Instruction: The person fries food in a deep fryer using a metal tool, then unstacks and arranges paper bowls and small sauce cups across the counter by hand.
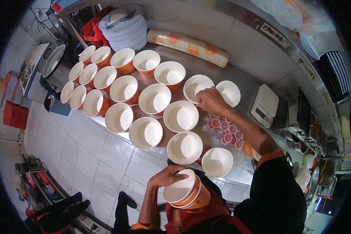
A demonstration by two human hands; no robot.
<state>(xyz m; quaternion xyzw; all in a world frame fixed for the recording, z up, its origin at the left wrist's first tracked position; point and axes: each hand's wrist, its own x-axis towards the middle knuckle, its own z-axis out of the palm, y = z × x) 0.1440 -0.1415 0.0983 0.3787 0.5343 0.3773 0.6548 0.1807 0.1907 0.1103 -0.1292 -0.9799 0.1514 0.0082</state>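
Note:
My left hand is closed on a short nested stack of paper bowls, white inside and orange outside, held close to my body at the counter's front edge. Stretched out over the steel counter, my right hand pinches the near right rim of a single upright paper bowl. To its right stands another paper bowl. Several more open paper bowls fill the counter in uneven rows to the left. Below my right forearm lie several small lidded cups with red contents.
A kitchen scale stands on the right. Along the back wall lies a cling wrap roll, beside a stack of white plates. A metal shelf overhangs the counter. Another person's legs show at lower left.

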